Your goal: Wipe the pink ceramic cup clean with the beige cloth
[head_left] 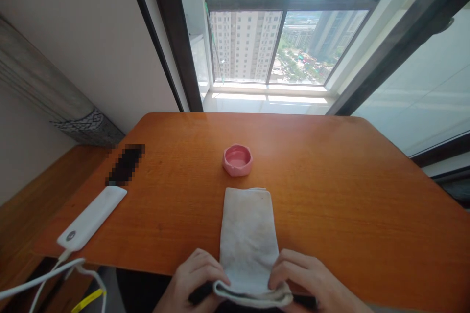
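A pale, lightly stained cloth (249, 230) lies folded into a long strip on the wooden table, its near end at the table's front edge. My left hand (200, 281) pinches the left corner of that near end, fingers on top. At the right corner, my right hand (303, 279) grips the cloth the same way. Between the two hands the near edge curls up in layers. Just beyond the cloth's far end sits a pink faceted bowl (238, 160), apart from it.
On the left of the table (348, 195) lies a white power bank (91, 217) with a white cable (44, 279) running off the front edge. A blurred-out dark object (125, 164) is just behind it. A window and a curtain (55, 78) stand beyond.
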`<action>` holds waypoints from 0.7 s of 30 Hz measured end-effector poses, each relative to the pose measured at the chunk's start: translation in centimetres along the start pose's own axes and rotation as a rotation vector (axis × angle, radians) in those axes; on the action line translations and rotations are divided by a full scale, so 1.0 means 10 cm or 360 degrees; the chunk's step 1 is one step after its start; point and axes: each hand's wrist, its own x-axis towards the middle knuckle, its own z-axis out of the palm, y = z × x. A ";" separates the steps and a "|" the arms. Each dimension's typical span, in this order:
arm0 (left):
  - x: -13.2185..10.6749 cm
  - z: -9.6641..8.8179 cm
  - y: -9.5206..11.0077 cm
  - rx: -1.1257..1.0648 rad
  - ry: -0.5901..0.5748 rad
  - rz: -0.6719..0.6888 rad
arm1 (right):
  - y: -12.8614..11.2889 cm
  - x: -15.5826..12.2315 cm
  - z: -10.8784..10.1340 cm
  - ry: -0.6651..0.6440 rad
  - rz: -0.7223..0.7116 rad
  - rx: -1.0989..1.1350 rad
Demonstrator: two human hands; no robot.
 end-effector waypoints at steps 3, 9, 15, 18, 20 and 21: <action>0.16 -0.02 0.02 0.0004 0.0246 -0.0276 | 0.06 0.14 -0.05 0.0184 0.0073 0.0009; 0.79 0.04 -0.04 0.0247 0.0652 -0.0486 | 0.37 0.61 -0.20 0.0547 0.0063 -0.0170; 1.12 0.10 -0.28 0.0754 0.0580 -0.0418 | 0.67 0.90 -0.25 0.0566 0.0020 -0.0427; 1.12 0.09 -0.33 0.0976 0.0615 -0.0361 | 0.79 0.95 -0.22 0.0651 -0.0048 -0.0553; 1.09 0.11 -0.27 0.1091 0.0717 -0.0263 | 0.80 0.95 -0.20 0.0726 -0.0098 -0.0643; 1.08 0.14 -0.22 0.1138 0.0751 -0.0193 | 0.79 0.94 -0.19 0.0762 -0.0125 -0.0682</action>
